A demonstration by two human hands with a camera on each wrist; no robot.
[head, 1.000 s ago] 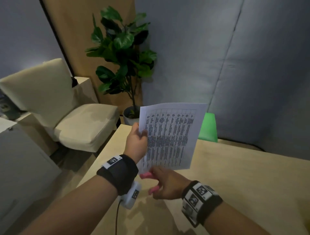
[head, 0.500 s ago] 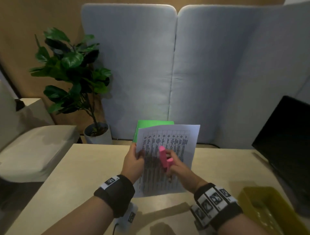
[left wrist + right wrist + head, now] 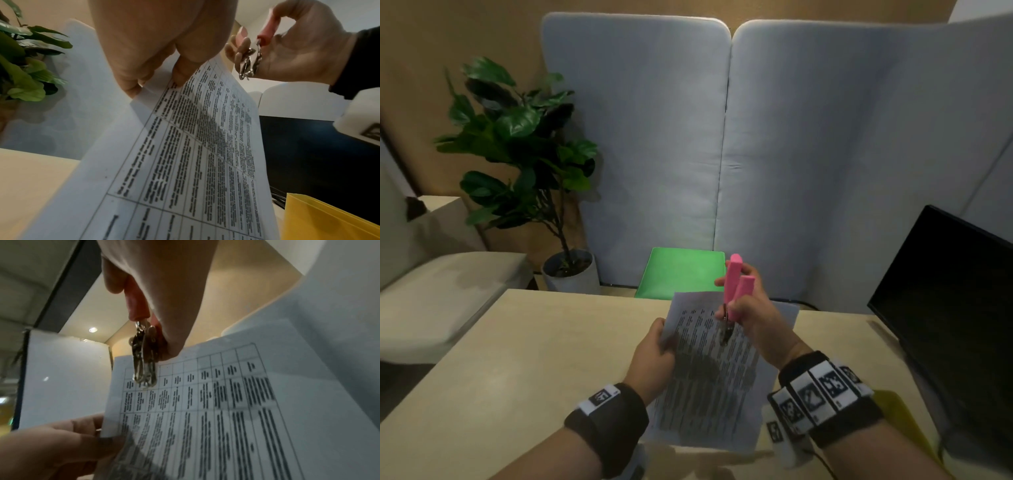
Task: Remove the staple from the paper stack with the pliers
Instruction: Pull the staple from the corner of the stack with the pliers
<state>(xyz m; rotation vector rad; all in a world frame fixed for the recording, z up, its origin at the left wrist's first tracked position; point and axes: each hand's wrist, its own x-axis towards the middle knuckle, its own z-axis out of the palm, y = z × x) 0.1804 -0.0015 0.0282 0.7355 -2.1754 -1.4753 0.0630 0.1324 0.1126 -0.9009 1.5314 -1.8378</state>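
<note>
1. Now the paper stack [image 3: 714, 370] tilts lower over the table [image 3: 524, 359] than half a second ago, and the pliers [image 3: 734, 294] have turned, pink handles up, metal tips down toward the printed page.
2. The left hand [image 3: 654, 356] pinches the stack's left edge; the right hand [image 3: 753, 315] grasps the pliers' handles.
3. The staple itself is not visible; judging by the pose, the tips are being lined up to reach it.
4. Around: a green folder [image 3: 685, 270], a dark monitor [image 3: 945, 291], a yellow tray [image 3: 329, 217], grey padded panels [image 3: 688, 137], a potted plant [image 3: 524, 154].
</note>
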